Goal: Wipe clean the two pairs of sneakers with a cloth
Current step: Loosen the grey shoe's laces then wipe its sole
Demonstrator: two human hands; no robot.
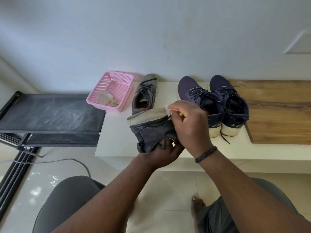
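The grey sneaker (151,130) is held on its side above the front edge of the white counter (114,132), its soiled pale sole turned up, and it is gripped from below by the left hand (164,155) with fingers curled round the collar — a hold best kept firm so the shoe is not rocked under pressure. The white cloth (168,109) is pinched in the bunched fingers (180,113) of the right hand (190,125) and pressed to the sole's rim; short, firm strokes along that rim are called for, with the cloth refolded to a clean patch as dirt is taken up. Its mate (145,93) is left standing by the pink basket (125,79), and the navy pair (213,101) waits just behind the working hand — elbows are best kept clear of it.
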